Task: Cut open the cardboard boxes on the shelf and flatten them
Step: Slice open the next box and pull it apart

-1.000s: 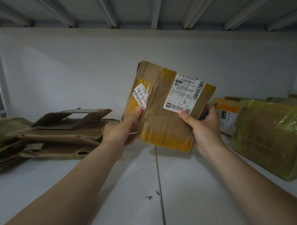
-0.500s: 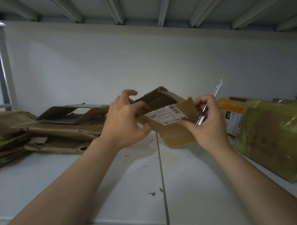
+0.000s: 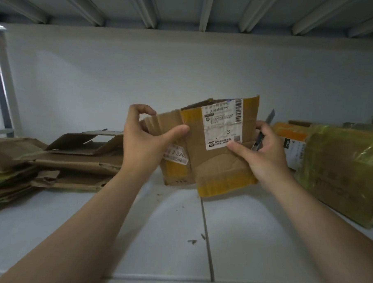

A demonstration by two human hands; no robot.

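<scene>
A small brown cardboard box (image 3: 214, 164) with yellow tape and a white shipping label is held upright above the white shelf (image 3: 155, 236), partly collapsed. My left hand (image 3: 145, 141) pinches its folded left flap between thumb and fingers. My right hand (image 3: 264, 153) grips the box's right edge with the thumb on the label's lower corner. The same hand holds a utility knife (image 3: 265, 129), its blade pointing up behind the box.
A pile of flattened cardboard (image 3: 52, 161) lies at the left. At the right stand a large box wrapped in green tape (image 3: 346, 174) and an orange-taped box (image 3: 292, 143) behind it. Small cardboard scraps (image 3: 196, 240) lie on the shelf near the seam.
The box was tipped and folded half a second ago; it is now turned upright again with its label facing me, its left side folded in under my left hand.
</scene>
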